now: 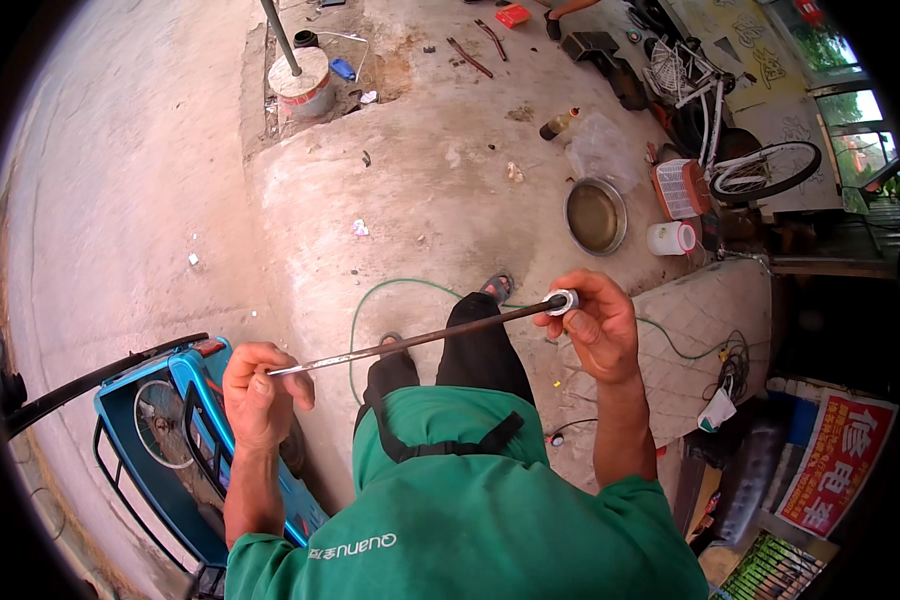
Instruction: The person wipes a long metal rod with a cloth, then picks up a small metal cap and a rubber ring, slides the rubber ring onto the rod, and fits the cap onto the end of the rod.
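While left hand [258, 395] pinches a rod [430, 337], right hand [606, 328] grips its ring [572, 299]; a basin [622, 224] holds liquid [594, 220]

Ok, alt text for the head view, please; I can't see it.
A long, dark rod is held crosswise: the left hand pinches its shiny end, and the right hand holds a silvery ring at the other end. Ahead to the right are a metal basin and white bicycle; a blue cart is at left.

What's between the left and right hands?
A thin metal rod, spanning from the left hand to a silver ring in the right hand; head view.
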### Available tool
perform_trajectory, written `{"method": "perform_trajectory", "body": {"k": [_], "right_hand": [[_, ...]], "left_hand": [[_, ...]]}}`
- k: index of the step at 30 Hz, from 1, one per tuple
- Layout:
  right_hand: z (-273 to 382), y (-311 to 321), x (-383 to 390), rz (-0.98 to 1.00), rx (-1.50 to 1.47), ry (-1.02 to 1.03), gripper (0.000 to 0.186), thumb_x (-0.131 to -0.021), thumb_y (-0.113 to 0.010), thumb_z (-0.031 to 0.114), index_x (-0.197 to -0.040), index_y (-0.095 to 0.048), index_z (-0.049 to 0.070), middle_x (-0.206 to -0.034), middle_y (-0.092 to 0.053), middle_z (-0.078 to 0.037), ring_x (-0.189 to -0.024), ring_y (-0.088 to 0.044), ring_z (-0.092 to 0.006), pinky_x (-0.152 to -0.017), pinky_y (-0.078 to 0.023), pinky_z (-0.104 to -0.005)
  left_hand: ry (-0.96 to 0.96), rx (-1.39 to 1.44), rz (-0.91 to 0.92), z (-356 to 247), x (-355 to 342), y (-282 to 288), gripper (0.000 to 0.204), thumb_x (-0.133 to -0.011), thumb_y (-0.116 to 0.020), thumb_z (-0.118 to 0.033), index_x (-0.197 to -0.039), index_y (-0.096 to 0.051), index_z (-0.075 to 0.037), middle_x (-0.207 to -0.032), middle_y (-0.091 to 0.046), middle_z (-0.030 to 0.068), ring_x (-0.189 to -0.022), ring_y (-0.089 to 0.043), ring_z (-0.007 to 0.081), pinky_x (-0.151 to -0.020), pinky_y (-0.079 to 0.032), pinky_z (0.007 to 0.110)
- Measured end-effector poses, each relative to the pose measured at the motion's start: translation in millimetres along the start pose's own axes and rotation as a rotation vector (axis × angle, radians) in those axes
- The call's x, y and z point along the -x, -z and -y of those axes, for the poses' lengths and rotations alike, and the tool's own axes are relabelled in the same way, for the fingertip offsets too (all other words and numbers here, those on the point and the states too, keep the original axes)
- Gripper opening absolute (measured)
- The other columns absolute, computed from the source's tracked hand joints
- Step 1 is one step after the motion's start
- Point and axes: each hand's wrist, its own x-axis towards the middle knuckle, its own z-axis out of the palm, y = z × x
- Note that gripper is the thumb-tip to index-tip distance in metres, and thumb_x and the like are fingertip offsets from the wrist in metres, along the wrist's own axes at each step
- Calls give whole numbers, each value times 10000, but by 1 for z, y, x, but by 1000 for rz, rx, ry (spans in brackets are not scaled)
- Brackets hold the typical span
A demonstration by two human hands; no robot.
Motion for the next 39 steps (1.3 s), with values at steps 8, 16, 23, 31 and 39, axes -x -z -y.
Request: {"method": "perform_trajectory", "body": {"k": [8,16,23,31,39], "right_hand": [[-6,-9,-4,14,217,121,326,-905,-639,38,-1211,-559,-40,-1126,-592,-136,-942,-637,-177,-847,-566,-340],[-20,-3,1,-47,302,3,245,-909,-637,40,-1133,-589,-43,-1093,-601,-129,-889,-649,-174,-793,-567,-311],[-43,2,5,-118,543,-62,180,-923,-666,120,-1034,-619,-14,-781,-644,-49,-610,-634,-116,-586,-527,-234],[-55,15,5,-86,95,-649,271,-991,-580,289,-965,-608,21,-708,-612,-24,-528,-561,-79,-469,-446,-213],[-51,7,16,48,340,-490,189,-972,-600,203,-986,-572,17,-741,-581,-37,-610,-557,-82,-552,-467,-225]], "left_hand": [[592,-35,-116,46,-5,22,541,-1027,-387,-469,-979,-594,28,-803,-683,173,-581,-643,211,-546,-506,293],[769,247,1,74,16,47,473,-1015,-438,-451,-758,-538,-66,-671,-555,104,-502,-501,199,-497,-415,301],[449,-88,-38,56,17,41,393,-1005,-509,-365,-756,-508,-61,-698,-526,75,-566,-485,170,-542,-408,290],[-90,-837,223,20,6,37,324,-1001,-496,-251,-816,-545,9,-752,-550,87,-666,-531,179,-628,-435,299],[329,-440,41,28,18,49,425,-1039,-437,-326,-760,-535,-22,-719,-530,61,-643,-517,133,-580,-414,268]]}}
